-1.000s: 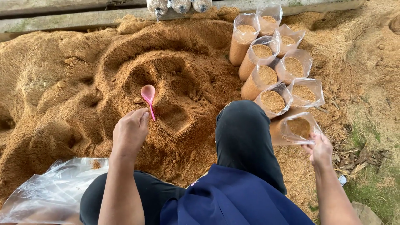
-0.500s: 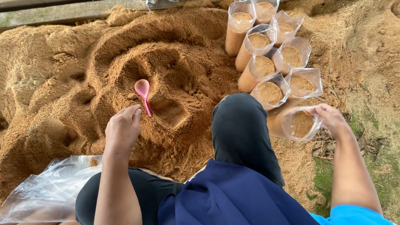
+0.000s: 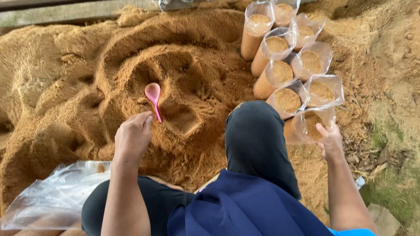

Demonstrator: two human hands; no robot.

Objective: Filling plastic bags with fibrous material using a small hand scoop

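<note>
A pink plastic spoon (image 3: 153, 97) stands stuck in a big heap of orange-brown sawdust (image 3: 87, 87), bowl up. My left hand (image 3: 132, 137) rests on the heap just left of the spoon's handle end, fingers curled, with nothing visibly in it. My right hand (image 3: 330, 140) grips the rim of the nearest clear plastic bag (image 3: 308, 124), which is filled with sawdust and stands upright at the front of a cluster of filled bags (image 3: 280, 65). My dark-clad knee (image 3: 256, 135) lies between the two hands.
Several more filled bags stand in two rows toward the top right. An empty clear plastic bag (image 3: 57, 194) lies flat at the lower left. A grey plank (image 3: 65, 13) borders the heap at the top. Bare ground with grass and debris (image 3: 385, 153) lies to the right.
My left hand let go of the spoon, which stays stuck in the sawdust, and now rests beside its handle. My right hand keeps its hold on the nearest bag, shifting it slightly.
</note>
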